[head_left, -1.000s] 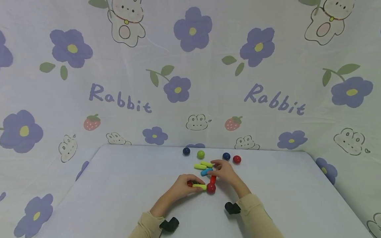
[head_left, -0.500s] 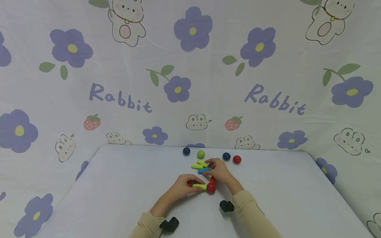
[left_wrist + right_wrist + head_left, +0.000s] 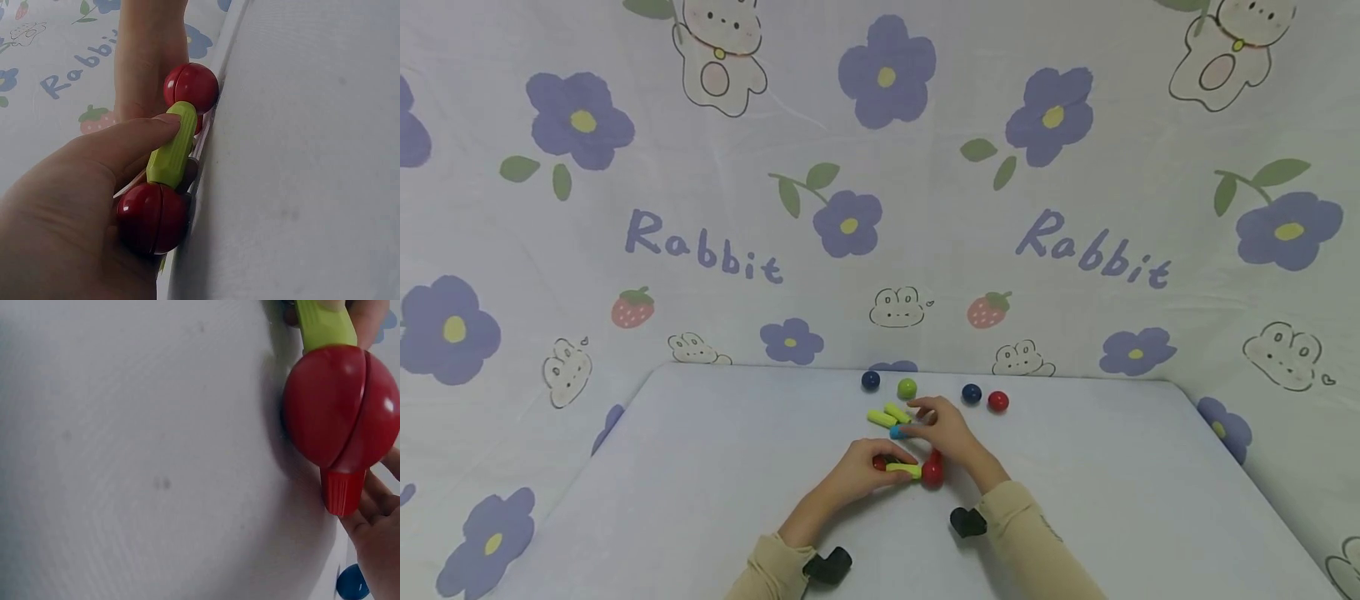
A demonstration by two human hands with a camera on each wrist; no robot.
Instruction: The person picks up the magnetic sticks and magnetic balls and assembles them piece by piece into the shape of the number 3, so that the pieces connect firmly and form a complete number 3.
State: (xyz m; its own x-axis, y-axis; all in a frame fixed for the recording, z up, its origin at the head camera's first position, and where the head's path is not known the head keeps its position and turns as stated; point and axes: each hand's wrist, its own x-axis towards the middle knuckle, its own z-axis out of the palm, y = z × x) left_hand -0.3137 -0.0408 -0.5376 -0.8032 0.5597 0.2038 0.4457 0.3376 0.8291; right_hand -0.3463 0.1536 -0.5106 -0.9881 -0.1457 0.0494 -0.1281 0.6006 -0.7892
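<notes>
My left hand (image 3: 859,468) pinches a yellow-green ribbed toy rod (image 3: 172,145) between thumb and fingers. One red ball (image 3: 153,217) is joined to its near end, another red ball (image 3: 932,473) to its far end. From that far ball sticks a short red rod (image 3: 343,490), close by my right hand (image 3: 953,432). The right thumb and fingers reach leftward, spread apart, with the thumb at a blue rod (image 3: 897,432) partly covered by the hand. Just beyond the blue piece, two loose yellow-green rods (image 3: 882,418) lie side by side on the table.
Along the back of the white table (image 3: 700,450) sit a dark blue ball (image 3: 870,381), a green ball (image 3: 907,388), a second dark blue ball (image 3: 972,394) and a loose red ball (image 3: 998,402). A printed cloth (image 3: 925,167) hangs behind them.
My right hand has shifted left, and the blue rod and the two loose yellow-green rods have slid left with it. The left hand and its joined piece stay in place.
</notes>
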